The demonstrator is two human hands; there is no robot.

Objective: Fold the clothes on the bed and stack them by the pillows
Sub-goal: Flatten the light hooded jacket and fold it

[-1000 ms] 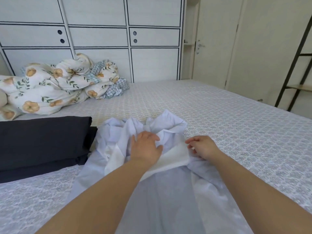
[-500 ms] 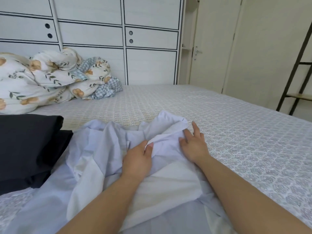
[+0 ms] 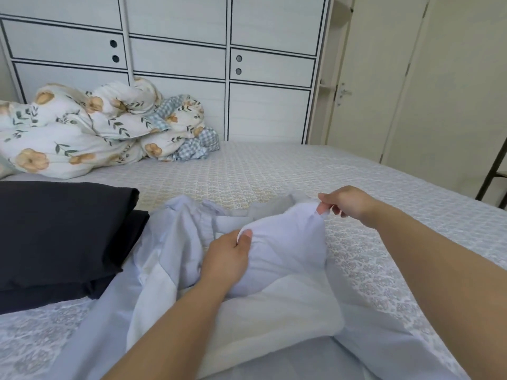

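A pale blue and white garment [image 3: 279, 305] lies crumpled on the bed [image 3: 274, 171] right in front of me. My left hand [image 3: 227, 259] pinches a fold of its cloth between thumb and fingers near the middle. My right hand [image 3: 348, 202] pinches the far right edge of the same fold and holds it a little above the bed, so the cloth stretches between both hands. A stack of folded dark clothes [image 3: 55, 237] sits to the left, touching the garment's left side.
A bunched floral duvet [image 3: 90, 127] lies at the far left of the bed against a white panelled cabinet wall [image 3: 247, 78]. Cream doors [image 3: 397, 78] stand to the right, and a dark shelf frame [image 3: 493, 174] shows at the right edge.
My right hand went from resting flat on the garment to pinching its edge and pulled it up and to the right. My left hand kept its pinch on the fold.
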